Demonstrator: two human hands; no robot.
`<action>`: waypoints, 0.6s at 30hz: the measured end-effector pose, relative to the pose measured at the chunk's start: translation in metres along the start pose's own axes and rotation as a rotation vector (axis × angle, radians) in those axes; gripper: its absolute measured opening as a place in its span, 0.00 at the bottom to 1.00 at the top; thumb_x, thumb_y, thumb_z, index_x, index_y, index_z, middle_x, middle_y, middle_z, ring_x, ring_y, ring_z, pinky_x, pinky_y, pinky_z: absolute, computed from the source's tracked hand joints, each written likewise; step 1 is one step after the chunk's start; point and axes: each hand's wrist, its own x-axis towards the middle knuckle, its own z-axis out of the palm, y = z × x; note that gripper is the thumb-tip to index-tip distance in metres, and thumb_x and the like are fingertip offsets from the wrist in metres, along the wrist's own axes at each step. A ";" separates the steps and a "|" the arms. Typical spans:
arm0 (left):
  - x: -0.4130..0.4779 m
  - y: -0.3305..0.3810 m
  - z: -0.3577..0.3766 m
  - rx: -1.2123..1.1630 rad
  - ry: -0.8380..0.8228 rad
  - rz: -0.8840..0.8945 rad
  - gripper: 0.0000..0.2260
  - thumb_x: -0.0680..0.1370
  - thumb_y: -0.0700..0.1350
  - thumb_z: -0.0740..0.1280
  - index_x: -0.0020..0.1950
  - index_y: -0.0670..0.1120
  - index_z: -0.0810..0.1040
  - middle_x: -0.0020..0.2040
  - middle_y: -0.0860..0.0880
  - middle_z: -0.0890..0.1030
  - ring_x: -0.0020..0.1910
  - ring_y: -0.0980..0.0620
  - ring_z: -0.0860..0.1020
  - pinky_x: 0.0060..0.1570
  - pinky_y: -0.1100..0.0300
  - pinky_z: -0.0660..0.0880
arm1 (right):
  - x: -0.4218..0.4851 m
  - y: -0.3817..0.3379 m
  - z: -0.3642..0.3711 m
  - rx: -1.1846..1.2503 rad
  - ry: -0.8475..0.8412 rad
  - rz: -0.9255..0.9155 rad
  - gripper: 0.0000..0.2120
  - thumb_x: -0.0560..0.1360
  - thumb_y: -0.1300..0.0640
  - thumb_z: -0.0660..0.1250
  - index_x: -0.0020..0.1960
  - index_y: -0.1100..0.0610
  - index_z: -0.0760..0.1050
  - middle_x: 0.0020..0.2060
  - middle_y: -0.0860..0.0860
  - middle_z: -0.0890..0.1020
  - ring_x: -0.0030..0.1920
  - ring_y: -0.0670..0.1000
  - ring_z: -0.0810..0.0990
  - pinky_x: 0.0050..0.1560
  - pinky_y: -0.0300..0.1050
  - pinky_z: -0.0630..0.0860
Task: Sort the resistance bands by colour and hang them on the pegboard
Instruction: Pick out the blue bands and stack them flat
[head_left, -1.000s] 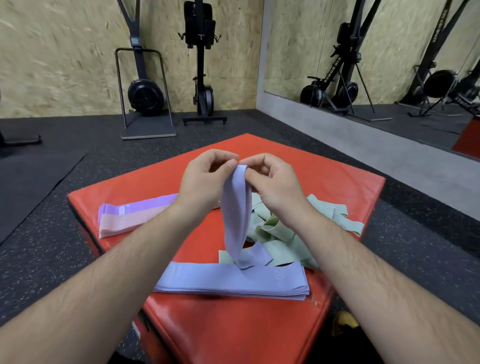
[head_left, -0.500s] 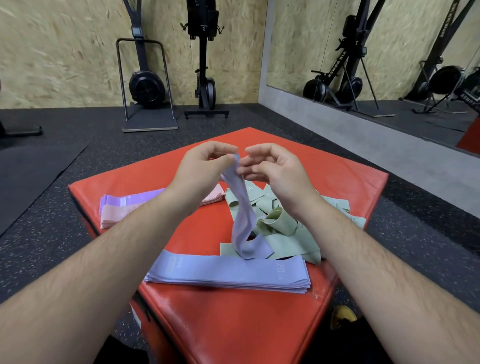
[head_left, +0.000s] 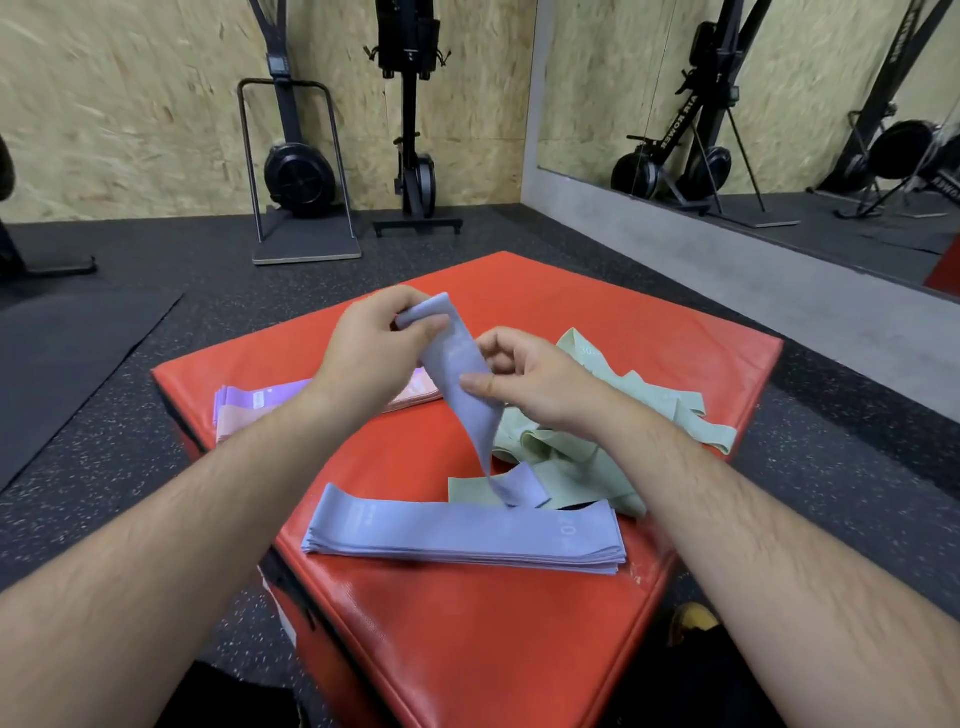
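Observation:
A blue-lilac resistance band (head_left: 465, 384) hangs between my hands above the red padded box (head_left: 519, 639). My left hand (head_left: 371, 353) pinches its top end. My right hand (head_left: 524, 382) pinches it lower down, thumb on the front. The band's bottom end rests on a flat stack of blue-lilac bands (head_left: 462, 535) near the box's front. A tangled heap of pale green bands (head_left: 597, 431) lies to the right, behind my right hand. A stack of purple and pink bands (head_left: 249, 410) lies at the left, partly hidden by my left forearm. No pegboard is in view.
The box stands on a black speckled rubber floor (head_left: 130, 441). Black exercise machines (head_left: 296, 171) stand against the chipboard wall at the back. A mirror (head_left: 779, 104) fills the right wall. A black mat (head_left: 67, 353) lies at the left.
My hands have moved apart along the held band: the left keeps the top end, the right has slid down it. The band now hangs slanted rather than straight down.

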 end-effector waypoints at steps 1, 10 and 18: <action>0.000 -0.001 -0.005 -0.103 0.041 -0.066 0.02 0.77 0.41 0.68 0.44 0.45 0.80 0.38 0.50 0.79 0.38 0.52 0.75 0.42 0.54 0.76 | -0.002 0.002 -0.004 -0.058 -0.063 0.040 0.14 0.74 0.53 0.73 0.53 0.60 0.75 0.40 0.55 0.79 0.42 0.50 0.76 0.45 0.51 0.71; -0.012 -0.033 -0.052 -0.233 0.030 -0.414 0.04 0.77 0.40 0.68 0.43 0.46 0.79 0.41 0.48 0.81 0.39 0.51 0.76 0.36 0.58 0.71 | -0.036 -0.002 -0.056 -0.300 -0.103 0.180 0.08 0.76 0.50 0.72 0.53 0.49 0.78 0.33 0.46 0.80 0.33 0.43 0.75 0.39 0.38 0.69; -0.060 -0.071 -0.065 0.355 -0.274 -0.383 0.09 0.72 0.43 0.76 0.44 0.44 0.77 0.35 0.49 0.77 0.33 0.50 0.72 0.35 0.59 0.69 | -0.070 0.015 -0.050 -0.638 -0.242 0.241 0.05 0.78 0.50 0.69 0.52 0.48 0.77 0.35 0.47 0.76 0.33 0.45 0.73 0.34 0.39 0.71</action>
